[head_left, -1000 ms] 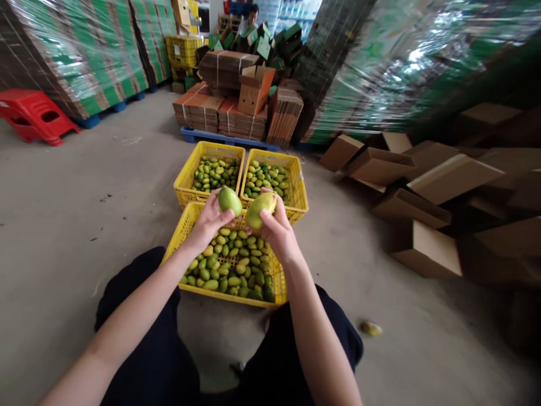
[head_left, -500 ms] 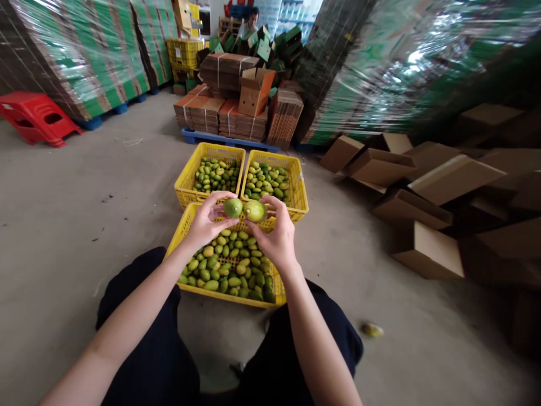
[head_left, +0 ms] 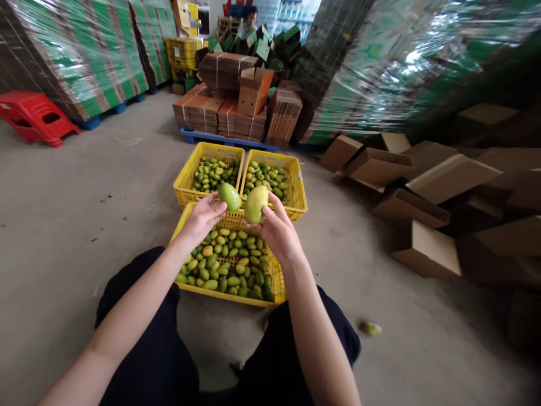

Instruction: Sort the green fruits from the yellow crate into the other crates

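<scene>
Since half a second ago, both held fruits have turned from end-on to showing their sides, and a narrow gap has come between them. The smooth, oval green fruit (head_left: 229, 197) slants, its long axis running from upper left to lower right. The paler, yellow-green oval fruit (head_left: 256, 204) stands nearly upright, its top leaning slightly right; which end bore the stem I cannot tell on either. Both are in the air, seen against the far side of the near crate and the crates beyond.

The left hand (head_left: 202, 219) grips the green one between thumb and fingers; the right hand (head_left: 279, 232) grasps the paler one likewise.

As far as shows, these two are out of the crates and neither is set down. Many green and yellowish fruits (head_left: 234, 281) lie in the near yellow plastic crate (head_left: 279, 285), its latticed floor showing between them. The far-left yellow crate (head_left: 186, 195) and far-right yellow crate (head_left: 296, 212) also hold fruit.

Farther out, a blurred loose fruit (head_left: 371, 328) lies on the floor, brown cardboard boxes (head_left: 431, 248) are heaped at right, and a red plastic stool (head_left: 40, 118) stands at left.
</scene>
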{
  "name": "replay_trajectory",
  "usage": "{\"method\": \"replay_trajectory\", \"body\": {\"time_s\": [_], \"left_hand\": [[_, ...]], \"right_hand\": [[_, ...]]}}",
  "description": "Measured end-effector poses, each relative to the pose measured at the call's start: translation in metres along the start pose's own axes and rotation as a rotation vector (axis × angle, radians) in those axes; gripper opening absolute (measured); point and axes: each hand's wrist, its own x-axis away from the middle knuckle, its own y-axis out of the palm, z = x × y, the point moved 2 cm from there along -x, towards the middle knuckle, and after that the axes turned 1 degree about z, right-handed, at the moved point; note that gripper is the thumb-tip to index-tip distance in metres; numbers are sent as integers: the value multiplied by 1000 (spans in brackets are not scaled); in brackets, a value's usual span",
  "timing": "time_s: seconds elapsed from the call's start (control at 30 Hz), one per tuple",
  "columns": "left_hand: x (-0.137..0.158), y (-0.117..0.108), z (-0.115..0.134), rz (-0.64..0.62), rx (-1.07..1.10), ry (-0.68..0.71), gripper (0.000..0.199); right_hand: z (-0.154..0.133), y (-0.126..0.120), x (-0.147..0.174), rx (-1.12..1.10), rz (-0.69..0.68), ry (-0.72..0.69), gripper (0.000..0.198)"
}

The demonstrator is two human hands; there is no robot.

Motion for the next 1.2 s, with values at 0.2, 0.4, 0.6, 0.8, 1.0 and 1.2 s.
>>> {"method": "replay_trajectory", "body": {"time_s": [0.2, 0.4, 0.6, 0.8, 1.0, 1.2], "left_hand": [[-5, -4, 0, 13, 127, -27, 22], [-8, -3, 2, 17, 182, -97, 22], [-10, -6, -9, 99, 92, -137, 27], [-10, 0, -19, 61, 183, -235, 45], [-5, 2, -20, 28, 379, -277, 43], [-3, 3, -19, 78, 318, -263, 36]], "right_hand": [[13, 10, -2, -160, 10, 134, 37], [25, 17, -2, -241, 138, 82, 30], [40, 20, -5, -403, 145, 160, 27], [43, 20, -5, -370, 172, 139, 27], [36, 18, -2, -453, 183, 179, 18], [41, 17, -4, -556, 222, 354, 25]]}}
